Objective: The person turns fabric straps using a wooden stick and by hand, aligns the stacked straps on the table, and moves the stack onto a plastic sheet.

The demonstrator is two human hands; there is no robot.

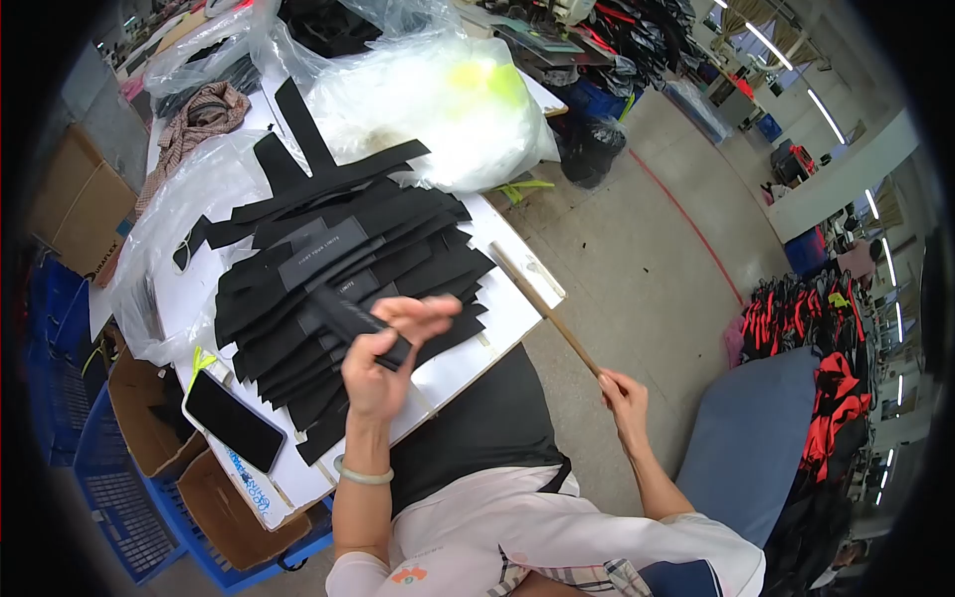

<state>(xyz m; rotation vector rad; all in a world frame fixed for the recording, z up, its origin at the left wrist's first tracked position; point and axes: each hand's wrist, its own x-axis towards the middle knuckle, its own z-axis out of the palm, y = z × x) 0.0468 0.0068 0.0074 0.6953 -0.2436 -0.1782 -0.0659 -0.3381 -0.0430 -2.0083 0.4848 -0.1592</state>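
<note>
My left hand [390, 350], blurred, is over the pile of black fabric pieces [269, 298]. A dark strip [343, 313] lies between its thumb and palm, while the other fingers stretch outward. Some of the pieces carry grey labels [330, 249] with small lettering that I cannot fully read. Off the table's right edge, my right hand [624, 400] is closed around the lower end of a thin wooden stick [557, 320]. The stick's far end reaches the white table's [512, 254] right side.
A phone [235, 420] lies at the table's left front corner. Clear plastic bags [398, 99] cover the back. Blue crates [129, 507] and cardboard boxes [234, 507] stand below left. A grey-blue covered bulk [746, 428] and red-and-black garments [796, 323] are at right.
</note>
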